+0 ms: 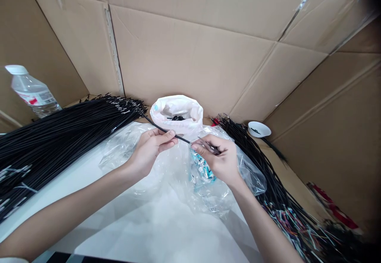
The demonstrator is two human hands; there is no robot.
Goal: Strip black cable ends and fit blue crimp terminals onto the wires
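Observation:
My left hand (pixel 156 146) is closed, pinching a black cable (pixel 157 126) between thumb and fingers. The cable slants from the pile at upper left down toward my right hand (pixel 218 155). That hand is closed too, its thumb and forefinger at the cable's tip. A slim, dark metal tool (pixel 212 147) lies in its grip; its exact kind is unclear, and the fingers partly hide it. Just below, a clear plastic bag (pixel 222 203) holds many small blue-and-silver pieces (pixel 205 169).
Bundled black cables (pixel 59 132) lie at left beside a water bottle (pixel 35 92). More cables (pixel 256 155) with coloured wire ends run along the right. A white bag-lined container (pixel 195 124) holds small black pieces. Near a white bowl (pixel 263 129), cardboard walls (pixel 190 52) enclose the white work surface (pixel 125 239).

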